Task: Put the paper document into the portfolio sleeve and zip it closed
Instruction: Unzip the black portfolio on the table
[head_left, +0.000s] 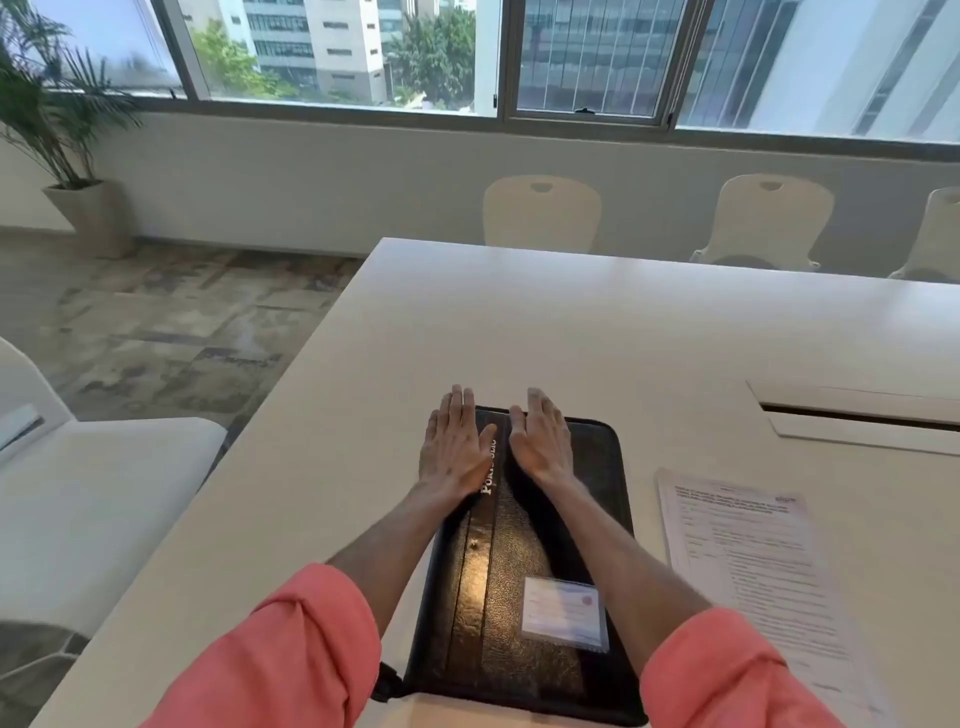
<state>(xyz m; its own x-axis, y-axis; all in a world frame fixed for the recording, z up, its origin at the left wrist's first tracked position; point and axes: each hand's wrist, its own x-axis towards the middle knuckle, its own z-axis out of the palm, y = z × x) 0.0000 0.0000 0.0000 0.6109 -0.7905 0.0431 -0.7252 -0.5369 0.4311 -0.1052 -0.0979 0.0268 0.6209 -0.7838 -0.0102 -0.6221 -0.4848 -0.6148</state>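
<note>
Black leather portfolio (524, 561) lay shut on table (571, 322); left hand (453, 441), right hand (540, 439) flat on far end, fingers spread, gripping nothing. Paper document (753, 561) beside, right; likely light, floppy, lift by edge. Portfolio probably stiff, slick.

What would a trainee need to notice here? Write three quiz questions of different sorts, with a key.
1. True or false: the paper document is already inside the portfolio.
2. On which side of the portfolio does the document lie? A) the person's left B) the person's right C) beyond its far edge
3. Fill in: the left hand and right hand rest flat on the portfolio's ____ end.

Key: 1 false, it lies on the table; 2 B; 3 far.
</note>
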